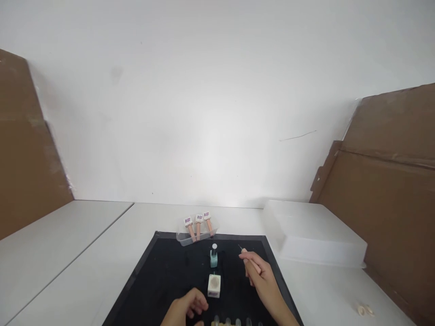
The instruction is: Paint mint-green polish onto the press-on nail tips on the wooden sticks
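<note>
My right hand [260,276] is closed around a pink-handled nail polish brush [254,263]. The thin tip of the brush points up and left above the black mat [176,271]. Left of it stands a square white nail polish bottle [214,286] with no cap on it. My left hand [188,305] is beside this bottle, its fingers loosely curled and apart, with nothing visible in them. Behind the white bottle is a teal nail polish bottle [214,259] with a dark cap. Along the bottom edge, a row of clear nail tips [227,321] is partly cut off.
A clear tray [186,242] holds three white bottles with pink handles at the mat's far edge. A white translucent bin [319,249] stands at the right. Two small beige rings [360,310] lie near the right front. Cardboard panels [384,203] flank the table.
</note>
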A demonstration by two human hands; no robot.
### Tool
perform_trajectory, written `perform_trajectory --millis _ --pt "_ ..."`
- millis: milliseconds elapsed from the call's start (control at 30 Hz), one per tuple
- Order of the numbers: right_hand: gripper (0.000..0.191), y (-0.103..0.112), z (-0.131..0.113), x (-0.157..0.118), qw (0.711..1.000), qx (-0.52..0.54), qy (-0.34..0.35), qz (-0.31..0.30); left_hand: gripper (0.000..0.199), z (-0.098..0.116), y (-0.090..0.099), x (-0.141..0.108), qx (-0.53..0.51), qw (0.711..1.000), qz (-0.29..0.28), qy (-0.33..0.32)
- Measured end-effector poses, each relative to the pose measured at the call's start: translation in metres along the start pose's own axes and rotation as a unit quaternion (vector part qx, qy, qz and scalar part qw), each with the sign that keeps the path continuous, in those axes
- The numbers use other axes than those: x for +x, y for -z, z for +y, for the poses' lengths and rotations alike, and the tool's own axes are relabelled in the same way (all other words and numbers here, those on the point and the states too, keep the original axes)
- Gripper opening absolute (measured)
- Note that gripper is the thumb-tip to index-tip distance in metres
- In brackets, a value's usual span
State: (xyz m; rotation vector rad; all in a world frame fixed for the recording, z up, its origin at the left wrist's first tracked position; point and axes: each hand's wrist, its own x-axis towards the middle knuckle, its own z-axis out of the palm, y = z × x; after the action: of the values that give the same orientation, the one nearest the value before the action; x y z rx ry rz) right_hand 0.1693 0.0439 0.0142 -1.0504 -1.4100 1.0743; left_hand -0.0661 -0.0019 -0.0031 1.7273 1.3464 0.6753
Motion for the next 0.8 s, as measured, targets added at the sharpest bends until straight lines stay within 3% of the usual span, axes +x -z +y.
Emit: perform_trajectory --millis 67,133,200,267,333,400,500,600,700,800 --pt "0.041 -0.003 0.000 0.000 1.000 -0.002 0.005 -0.010 0.022 0.010 0.006 0.006 0.039 0.998 0.047 -0.015" --pt "0.042 -0.004 -0.001 0.000 1.000 -0.002 0.003 -0.020 0.033 0.018 0.008 0.014 0.049 0.995 0.066 -0.052" --pt "0.043 -0.005 -0.001 0.001 1.000 -0.002 0.000 -0.026 0.050 0.024 0.006 0.024 0.030 0.994 0.047 -0.090" --pt "0.042 -0.003 -0.001 0.002 1.000 -0.003 0.000 -0.024 0.041 0.025 0.002 0.034 0.015 0.995 0.017 -0.100" --pt "0.041 -0.001 -0.002 0.002 1.000 -0.006 0.006 -0.017 0.028 0.026 0.001 0.041 -0.042 0.996 0.004 -0.079" --pt "0.041 0.001 -0.006 0.001 1.000 -0.009 0.014 -0.011 0.028 0.028 0.005 0.044 -0.162 0.986 0.001 -0.042" --pt "0.039 -0.001 -0.015 -0.006 0.999 -0.029 0.027 -0.012 0.039 0.036 0.016 0.040 -0.367 0.930 -0.003 -0.002" --pt "0.036 -0.008 -0.023 -0.018 0.996 -0.071 0.049 -0.031 0.039 0.042 0.025 0.031 -0.526 0.849 -0.018 0.047" --pt "0.032 -0.019 -0.024 -0.031 0.985 -0.122 0.116 -0.027 0.038 0.044 0.028 0.026 -0.616 0.783 -0.035 0.074" --pt "0.021 -0.028 -0.020 -0.041 0.975 -0.143 0.165 -0.035 0.040 0.045 0.028 0.024 -0.653 0.750 -0.048 0.097"
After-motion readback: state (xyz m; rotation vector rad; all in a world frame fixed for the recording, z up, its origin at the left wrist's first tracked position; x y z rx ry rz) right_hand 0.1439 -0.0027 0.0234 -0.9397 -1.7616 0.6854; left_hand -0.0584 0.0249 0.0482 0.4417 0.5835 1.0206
